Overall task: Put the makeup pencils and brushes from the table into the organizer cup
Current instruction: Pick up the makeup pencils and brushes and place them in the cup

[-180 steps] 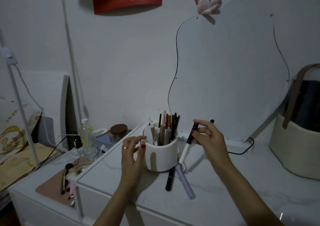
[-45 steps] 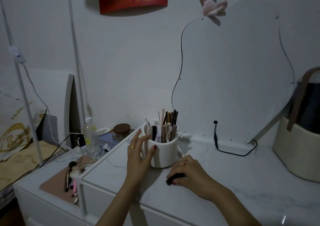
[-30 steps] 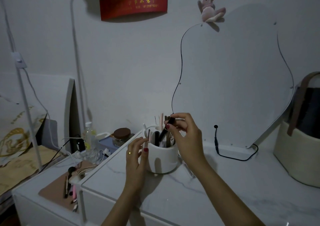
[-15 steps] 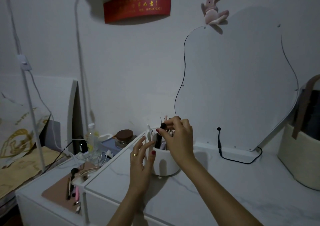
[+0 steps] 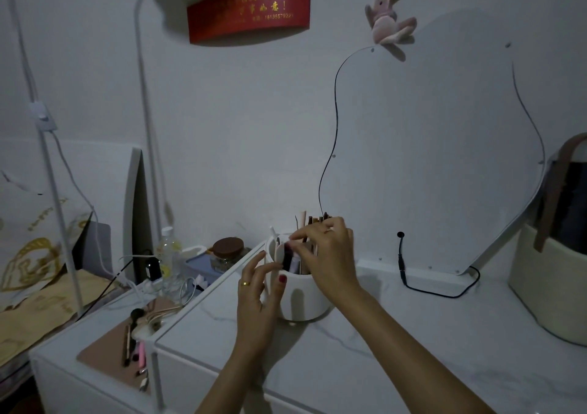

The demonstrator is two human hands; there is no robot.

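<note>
White organizer cup [image 5: 306, 299] | left hand [image 5: 258, 297] straight-fingered against its wall | right hand [image 5: 330, 254] curled over rim, fingertips atop black pencil [image 5: 288, 254], pinch unclear

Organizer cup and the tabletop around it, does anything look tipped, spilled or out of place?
Nothing is spilled: the white round organizer cup stands upright on the white marble-look tabletop, with the left hand touching its side. Only oddity: several pencils and a dark-headed brush lie loose on the pinkish-brown mat on the lower ledge at left.

Dim, bluish, wide-angle edge distortion
</note>
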